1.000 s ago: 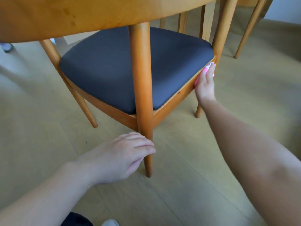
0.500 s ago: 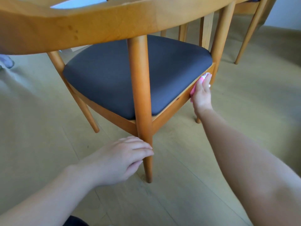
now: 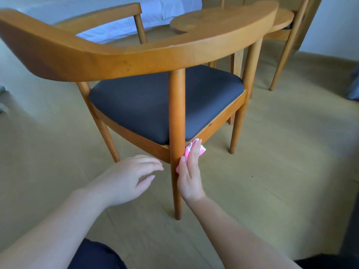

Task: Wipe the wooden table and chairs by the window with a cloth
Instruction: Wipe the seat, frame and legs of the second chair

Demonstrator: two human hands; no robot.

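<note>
A wooden chair with a curved backrest and a dark grey seat stands in front of me, seen from behind. My right hand presses a pink and white cloth flat against the seat rail, right beside the rear leg. My left hand hovers just left of that leg with its fingers apart and nothing in it. A round wooden table stands beyond the chair.
A second wooden chair stands at the back right, partly hidden. White bedding lies at the back left. The floor is pale wood. My dark-clothed knee is at the bottom edge.
My right hand has slid the cloth along the seat rail from the far front corner back to the rear leg. My left hand has let go of the leg. The view has risen.
</note>
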